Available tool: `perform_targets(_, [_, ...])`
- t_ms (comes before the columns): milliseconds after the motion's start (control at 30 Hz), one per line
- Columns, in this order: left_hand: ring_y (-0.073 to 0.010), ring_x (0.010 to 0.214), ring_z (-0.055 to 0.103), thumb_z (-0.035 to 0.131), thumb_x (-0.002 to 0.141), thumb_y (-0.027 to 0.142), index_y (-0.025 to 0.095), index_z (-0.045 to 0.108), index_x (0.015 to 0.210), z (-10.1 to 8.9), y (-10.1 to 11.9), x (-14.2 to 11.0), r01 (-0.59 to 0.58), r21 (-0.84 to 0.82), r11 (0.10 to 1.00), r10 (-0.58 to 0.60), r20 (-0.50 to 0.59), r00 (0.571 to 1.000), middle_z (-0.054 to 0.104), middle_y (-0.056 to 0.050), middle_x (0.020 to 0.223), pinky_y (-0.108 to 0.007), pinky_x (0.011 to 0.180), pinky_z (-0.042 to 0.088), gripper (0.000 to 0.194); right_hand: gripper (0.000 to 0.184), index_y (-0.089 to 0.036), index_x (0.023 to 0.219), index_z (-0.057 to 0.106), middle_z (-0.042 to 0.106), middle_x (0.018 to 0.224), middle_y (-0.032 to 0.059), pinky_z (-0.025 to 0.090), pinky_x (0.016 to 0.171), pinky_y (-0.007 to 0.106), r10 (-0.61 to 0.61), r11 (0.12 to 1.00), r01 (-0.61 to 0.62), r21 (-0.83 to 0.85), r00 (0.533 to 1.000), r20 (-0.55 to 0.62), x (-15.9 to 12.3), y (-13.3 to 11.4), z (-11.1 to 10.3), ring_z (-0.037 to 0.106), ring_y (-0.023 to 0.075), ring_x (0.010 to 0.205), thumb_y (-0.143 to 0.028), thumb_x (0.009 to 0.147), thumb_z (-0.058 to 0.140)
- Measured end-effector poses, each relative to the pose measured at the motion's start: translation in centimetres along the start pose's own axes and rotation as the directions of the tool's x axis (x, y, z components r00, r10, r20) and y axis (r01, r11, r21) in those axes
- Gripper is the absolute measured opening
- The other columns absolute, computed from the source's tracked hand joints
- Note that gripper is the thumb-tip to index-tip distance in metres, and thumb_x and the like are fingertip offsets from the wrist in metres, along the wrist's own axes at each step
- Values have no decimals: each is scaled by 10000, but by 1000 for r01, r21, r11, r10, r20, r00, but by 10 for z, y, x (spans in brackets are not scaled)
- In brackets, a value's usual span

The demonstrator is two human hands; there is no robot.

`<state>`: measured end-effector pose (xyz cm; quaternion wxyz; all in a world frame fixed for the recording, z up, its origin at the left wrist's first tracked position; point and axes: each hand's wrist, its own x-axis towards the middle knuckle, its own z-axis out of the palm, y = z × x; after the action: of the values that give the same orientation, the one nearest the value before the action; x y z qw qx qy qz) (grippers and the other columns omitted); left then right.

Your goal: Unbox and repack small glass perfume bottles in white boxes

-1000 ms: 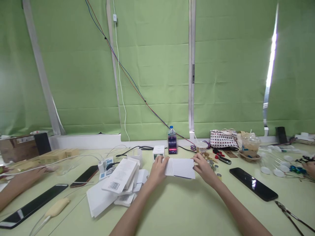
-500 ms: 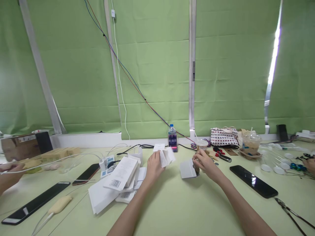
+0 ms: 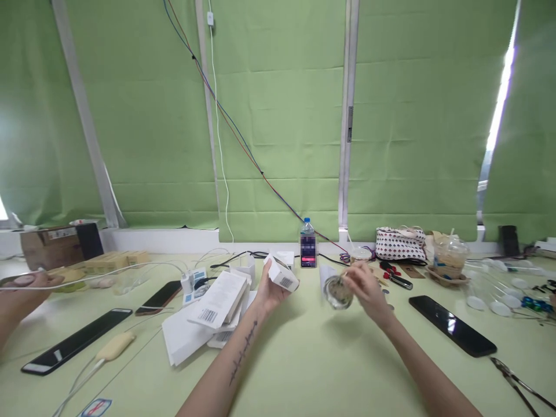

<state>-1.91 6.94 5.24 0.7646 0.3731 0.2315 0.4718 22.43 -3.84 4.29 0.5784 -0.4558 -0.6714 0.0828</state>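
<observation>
My left hand (image 3: 269, 292) is closed around a small white box (image 3: 282, 275), tilted, with a barcode on its near end and its upper side seemingly open. To the right, my right hand (image 3: 367, 289) pinches a round item with a shiny silvery rim and a mottled middle (image 3: 337, 292); its exact kind is not clear. Just behind that item stands or lies a whitish card-like piece (image 3: 326, 273), partly hidden. Left of my left forearm is a loose pile of flat white boxes (image 3: 217, 301), some with barcodes.
Behind the hands are a bottle (image 3: 307, 246), a drink cup (image 3: 360, 255) and a patterned pouch (image 3: 400, 243). A black phone (image 3: 452, 325) and pliers (image 3: 512, 379) lie at right. Another person's hand (image 3: 32, 284) is at far left, near phones and a power strip (image 3: 194, 285).
The white box in my left hand has turned, so its barcode end faces me. My right hand has raised the round item clear of the whitish piece. The view has shifted slightly.
</observation>
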Motion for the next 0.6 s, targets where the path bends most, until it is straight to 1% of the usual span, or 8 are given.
perform_targets(67, [-214,731,664,559,745,654,179,534,1075,0,-1,0,39,-21,999,-39,6,999,671,-65,862,-363,703,536,578,200,-224,882,585,446,942,45,552,682,322,7,998,-20,54,973,232,-7,-4,19,579,177,796,-362,918,445])
perform_targets(133, [-211,702,665,563,744,653,184,533,1063,-1,-3,0,56,-9,998,-56,15,998,668,-53,834,-365,703,531,569,148,-224,891,566,436,951,30,543,713,304,-5,999,-9,37,929,369,-13,-7,37,586,149,779,-313,920,452])
perform_targets(200, [-217,702,669,574,740,648,187,522,1067,0,-8,-1,59,14,998,-60,31,998,663,-47,820,-380,726,522,567,106,-226,899,552,440,973,23,530,733,292,-16,999,28,-21,900,436,-17,-10,49,589,137,792,-259,918,453])
perform_targets(267, [-223,719,671,586,744,634,184,510,1071,2,-13,-1,52,17,998,-53,59,997,659,-49,816,-401,762,513,561,100,-224,896,554,451,983,21,516,745,289,-27,992,81,-96,885,466,-19,-12,55,584,134,801,-216,912,456])
perform_targets(400, [-238,850,663,641,756,549,168,512,1049,7,-22,-3,12,-65,998,-1,161,987,666,-68,881,-423,850,494,498,148,-218,890,587,482,947,21,498,734,273,-79,966,187,-177,870,486,-20,-15,57,570,142,797,-177,913,447])
perform_targets(467, [-236,928,644,671,761,486,169,520,1054,8,-25,-3,-23,-116,993,46,193,980,668,-73,953,-416,888,486,457,138,-229,967,593,507,954,30,497,755,282,-135,957,235,-168,879,458,-21,-16,57,575,160,833,-211,918,466])
perform_targets(533, [-235,979,626,687,766,432,172,527,1057,9,-29,-3,-47,-131,990,72,194,978,666,-73,1003,-413,911,483,421,178,-235,1079,558,523,979,50,500,775,311,-181,950,249,-186,929,322,-21,-15,57,580,180,851,-262,918,486])
perform_targets(600, [-238,1002,617,701,767,374,174,535,1037,10,-34,-2,-51,-126,991,74,186,980,668,-72,1013,-417,924,481,375,234,-230,1139,518,525,990,74,501,784,351,-220,937,241,-252,970,109,-22,-14,59,581,207,868,-294,915,494])
